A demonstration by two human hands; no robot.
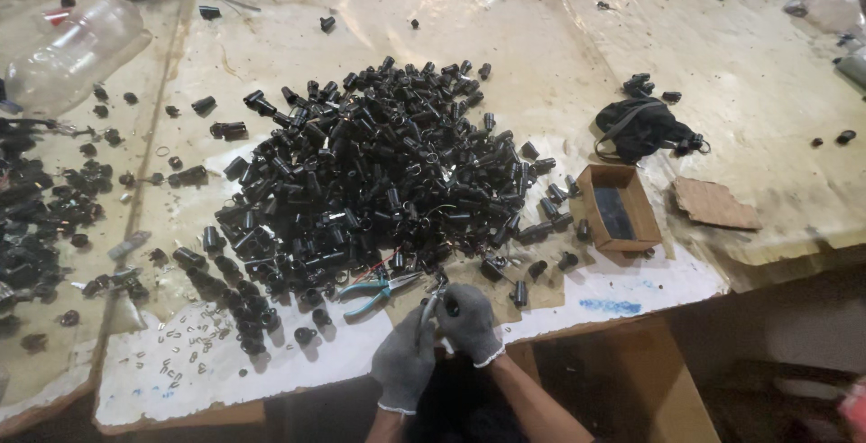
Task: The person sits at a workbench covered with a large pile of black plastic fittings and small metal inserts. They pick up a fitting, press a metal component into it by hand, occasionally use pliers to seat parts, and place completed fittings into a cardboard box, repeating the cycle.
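Note:
Both my hands wear grey knit gloves and meet at the table's near edge. My left hand [403,364] grips a pair of pliers [430,307] whose jaws point up toward my right hand [469,321]. My right hand pinches a small black cylindrical part [451,309] at the plier jaws. Just beyond them lies a big heap of the same black cylindrical parts [370,172]. A second pair of pliers with teal handles [377,290] lies on the table left of my hands.
A small open cardboard box [617,208] stands right of the heap, with a cardboard scrap [714,204] and a black pouch [642,127] beyond. Small metal clips [194,339] lie at the front left. A clear plastic bottle [72,50] rests at far left.

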